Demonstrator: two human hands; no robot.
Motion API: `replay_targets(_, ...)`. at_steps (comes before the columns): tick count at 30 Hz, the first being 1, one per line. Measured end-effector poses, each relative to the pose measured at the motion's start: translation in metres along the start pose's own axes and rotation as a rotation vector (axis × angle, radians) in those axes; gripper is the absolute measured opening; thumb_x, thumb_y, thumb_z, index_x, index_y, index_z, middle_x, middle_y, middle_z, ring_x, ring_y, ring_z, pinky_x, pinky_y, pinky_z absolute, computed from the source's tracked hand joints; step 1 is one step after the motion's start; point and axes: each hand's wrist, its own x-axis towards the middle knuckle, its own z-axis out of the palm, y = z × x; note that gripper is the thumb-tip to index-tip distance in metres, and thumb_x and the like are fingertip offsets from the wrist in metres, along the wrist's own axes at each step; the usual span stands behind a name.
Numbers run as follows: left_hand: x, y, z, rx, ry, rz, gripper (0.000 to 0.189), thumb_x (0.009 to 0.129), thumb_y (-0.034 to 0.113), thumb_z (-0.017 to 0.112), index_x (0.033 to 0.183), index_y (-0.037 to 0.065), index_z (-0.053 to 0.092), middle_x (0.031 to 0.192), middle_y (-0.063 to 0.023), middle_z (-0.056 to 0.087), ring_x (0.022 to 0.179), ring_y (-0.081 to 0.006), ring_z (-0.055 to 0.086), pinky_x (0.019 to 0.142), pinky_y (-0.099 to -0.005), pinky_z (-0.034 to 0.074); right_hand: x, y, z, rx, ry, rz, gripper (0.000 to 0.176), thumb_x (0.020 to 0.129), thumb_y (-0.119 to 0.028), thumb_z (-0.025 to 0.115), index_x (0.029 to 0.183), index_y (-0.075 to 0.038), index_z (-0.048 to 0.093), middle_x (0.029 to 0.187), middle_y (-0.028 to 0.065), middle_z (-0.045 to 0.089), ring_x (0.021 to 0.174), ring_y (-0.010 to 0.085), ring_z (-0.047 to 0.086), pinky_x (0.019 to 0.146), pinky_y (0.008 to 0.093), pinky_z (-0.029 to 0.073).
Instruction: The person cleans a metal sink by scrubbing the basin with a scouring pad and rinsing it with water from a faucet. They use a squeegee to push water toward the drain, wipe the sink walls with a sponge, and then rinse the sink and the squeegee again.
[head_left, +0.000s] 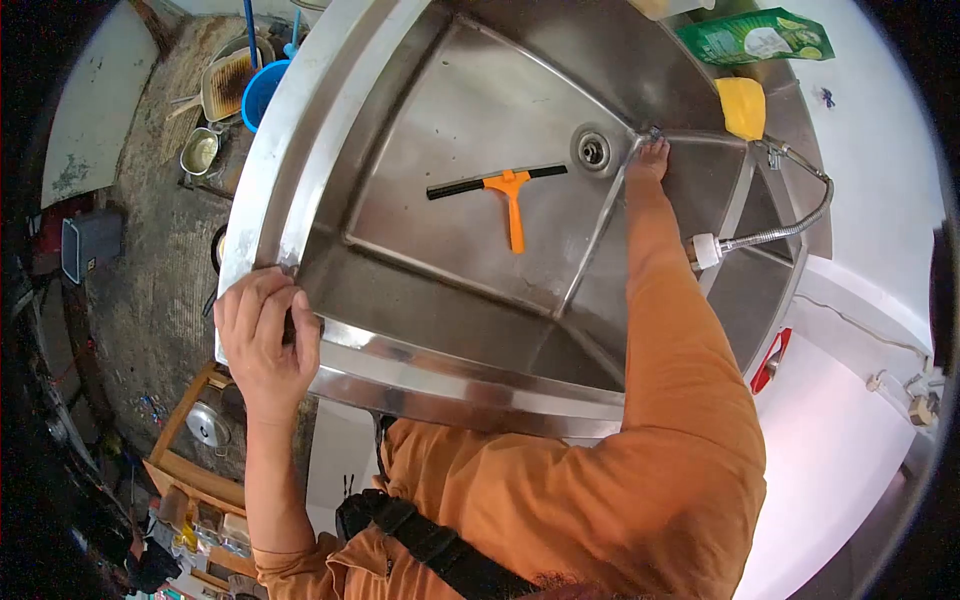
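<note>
My left hand (266, 340) rests on the front left corner of the steel sink's rim (400, 372), its fingers curled over the metal edge. Deep in the sink, my right hand (652, 158) reaches to the far right corner of the basin floor, beside the drain (592, 150). Its fingertips touch a small dark thing (656, 132) that is too small to name. An orange squeegee (514, 205) with a black blade lies on the basin floor, left of my right arm, touched by neither hand.
A flexible metal hose with a white head (706, 250) hangs at the right, near my right forearm. A yellow cloth (741, 108) and a green packet (757, 37) sit at the far right edge. A blue bucket (262, 97) and pans stand beyond the left rim.
</note>
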Motion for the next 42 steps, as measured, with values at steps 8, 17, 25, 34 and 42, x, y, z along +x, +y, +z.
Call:
replay_targets(8, 0.003, 0.003, 0.000, 0.030, -0.052, -0.025, 0.003, 0.088, 0.003, 0.063, 0.091, 0.002, 0.065, 0.103, -0.0114, 0.066, 0.103, -0.0309, 0.062, 0.092, -0.0422, 0.042, 0.054, -0.019, 0.036, 0.432, 0.272, -0.102, 0.059, 0.102, -0.029, 0.036, 0.156, -0.005, 0.034, 0.163, 0.0171, 0.032, 0.152, 0.0385, 0.024, 0.125, 0.0487, 0.016)
replay_targets(17, 0.000, 0.009, 0.005, 0.118, -0.012, 0.015, 0.004, 0.089, 0.007, 0.065, 0.089, 0.003, 0.064, 0.100, -0.0095, 0.066, 0.100, -0.0298, 0.062, 0.089, -0.0426, 0.043, -0.003, -0.113, -0.055, 1.506, 0.975, -0.232, 0.056, 0.089, -0.006, 0.052, 0.145, -0.005, 0.048, 0.145, 0.0237, 0.050, 0.141, 0.0366, 0.041, 0.120, 0.0427, 0.032)
replay_targets(25, -0.003, 0.007, 0.003, 0.097, 0.041, 0.072, 0.007, 0.091, 0.009, 0.064, 0.089, 0.002, 0.065, 0.101, -0.0105, 0.067, 0.098, -0.0293, 0.061, 0.087, -0.0419, 0.043, -0.084, -0.091, -0.041, 1.900, 0.648, 0.581, 0.031, 0.087, -0.020, 0.063, 0.112, -0.001, 0.061, 0.110, 0.0286, 0.066, 0.105, 0.0461, 0.064, 0.094, 0.0509, 0.051)
replay_targets(34, -0.013, 0.004, -0.003, 0.018, 0.178, 0.167, 0.011, 0.090, 0.011, 0.064, 0.083, 0.002, 0.063, 0.091, -0.0112, 0.064, 0.091, -0.0326, 0.060, 0.081, -0.0441, 0.044, -0.183, -0.043, 0.053, 2.657, -0.616, 0.002, 0.026, 0.101, -0.026, 0.056, 0.104, -0.002, 0.065, 0.107, 0.0143, 0.071, 0.095, 0.0316, 0.071, 0.080, 0.0459, 0.060)
replay_targets(42, -0.022, 0.002, -0.003, 0.006, 0.259, 0.210, 0.013, 0.089, 0.013, 0.064, 0.081, 0.003, 0.062, 0.088, -0.0123, 0.064, 0.089, -0.0336, 0.059, 0.081, -0.0449, 0.044, -0.205, -0.010, 0.067, 2.942, -0.548, 0.043, 0.020, 0.099, -0.009, 0.052, 0.117, -0.004, 0.060, 0.104, 0.0144, 0.068, 0.093, 0.0328, 0.069, 0.083, 0.0533, 0.060)
